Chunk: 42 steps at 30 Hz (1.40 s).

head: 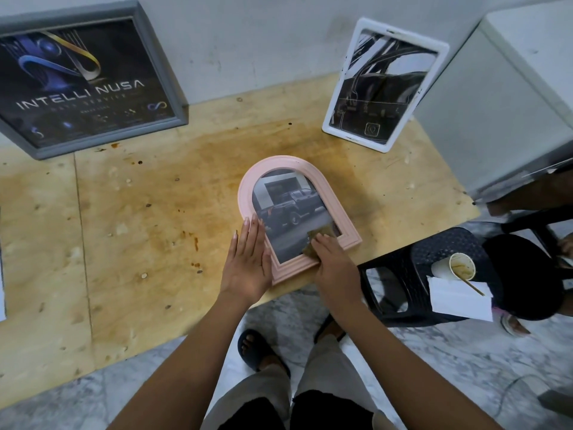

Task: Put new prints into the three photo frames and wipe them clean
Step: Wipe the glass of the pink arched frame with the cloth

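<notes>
- The grey frame leans against the wall at the back left of the wooden table. Its dark print reads "INTELLI NUSA" in large pale letters; the smaller line below is too blurred to read.
- The white frame leans at the back right, holding a dark print with pale line work and a small square logo near the bottom.
- The pink arched frame lies flat near the table's front edge, with a photo of a dark pickup truck inside.
- The left hand lies flat, fingers straight, pressing on the pink frame's left rim and holding nothing.
- The right hand presses an olive cloth onto the glass's lower right corner, fingers apparently bent round it in a grasp.
- A stained paper cup stands on a black chair to the right.
</notes>
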Each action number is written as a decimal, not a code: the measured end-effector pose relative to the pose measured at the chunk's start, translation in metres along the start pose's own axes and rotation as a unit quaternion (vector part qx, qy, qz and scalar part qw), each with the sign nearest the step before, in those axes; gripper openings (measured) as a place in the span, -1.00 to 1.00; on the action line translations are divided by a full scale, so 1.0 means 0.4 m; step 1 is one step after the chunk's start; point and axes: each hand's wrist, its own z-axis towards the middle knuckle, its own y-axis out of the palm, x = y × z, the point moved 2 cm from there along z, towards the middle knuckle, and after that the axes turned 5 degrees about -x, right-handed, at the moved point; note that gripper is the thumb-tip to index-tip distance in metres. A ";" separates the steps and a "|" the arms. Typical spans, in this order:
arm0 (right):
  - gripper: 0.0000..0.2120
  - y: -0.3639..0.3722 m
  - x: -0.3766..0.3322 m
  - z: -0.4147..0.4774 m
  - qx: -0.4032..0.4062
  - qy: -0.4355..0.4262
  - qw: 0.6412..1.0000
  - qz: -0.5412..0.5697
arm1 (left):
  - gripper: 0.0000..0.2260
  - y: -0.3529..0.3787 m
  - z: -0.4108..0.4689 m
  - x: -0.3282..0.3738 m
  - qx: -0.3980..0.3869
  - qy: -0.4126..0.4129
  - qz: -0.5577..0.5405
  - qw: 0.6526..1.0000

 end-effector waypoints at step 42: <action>-0.52 -0.036 -0.140 0.511 -0.210 -0.190 0.958 -0.049 | -0.39 -0.050 0.075 0.033 0.013 -0.182 -0.069 0.981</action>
